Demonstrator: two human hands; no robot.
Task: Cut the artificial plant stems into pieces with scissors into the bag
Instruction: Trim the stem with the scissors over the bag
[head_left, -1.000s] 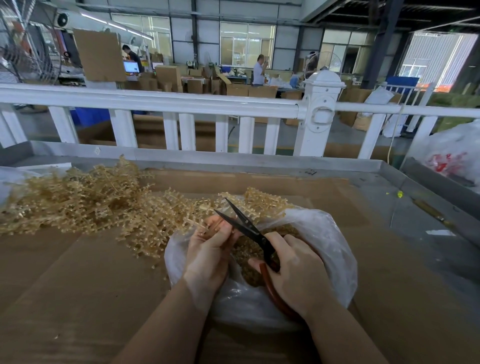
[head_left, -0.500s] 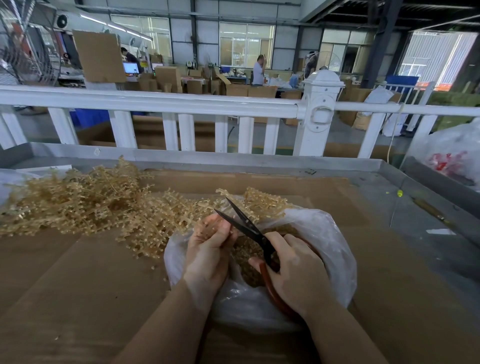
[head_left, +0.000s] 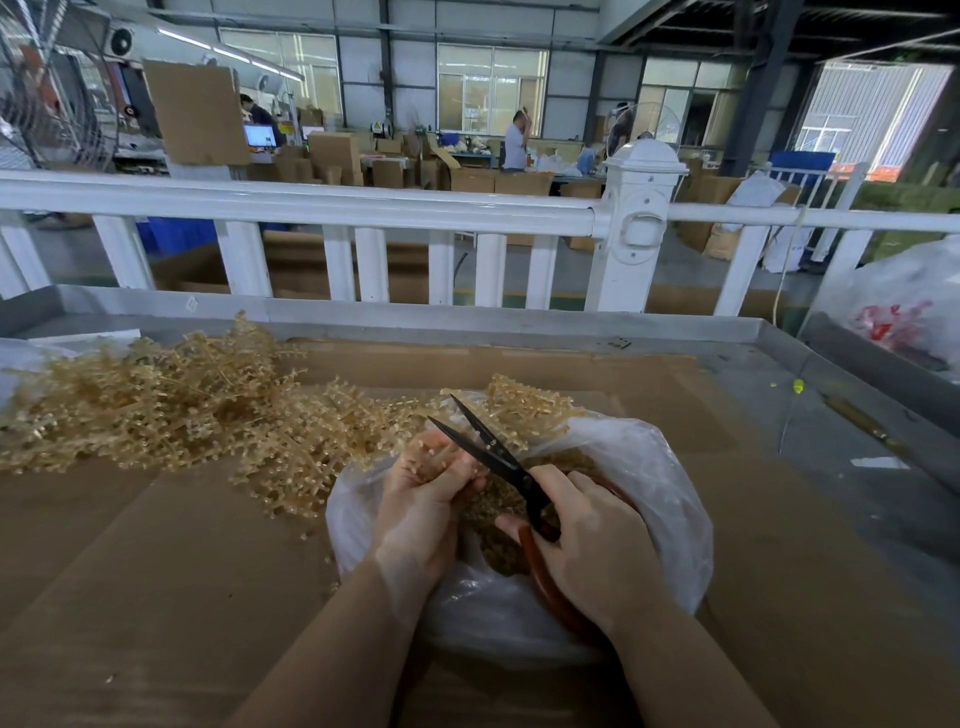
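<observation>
1. The left hand (head_left: 421, 499) holds its grip curled round a small bunch of stems (head_left: 434, 457) above the bag (head_left: 649, 467), so cut pieces should drop inside.
2. The right hand (head_left: 587, 540) grips the scissors (head_left: 493, 457), blades parted beside the bunch.
3. Uncut stems lie in a pile (head_left: 156, 405) on the surface, within the left hand's reach.

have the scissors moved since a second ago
No. The scissors sit open over the bag in the right hand, tips at the same spot below the white fence post.
</observation>
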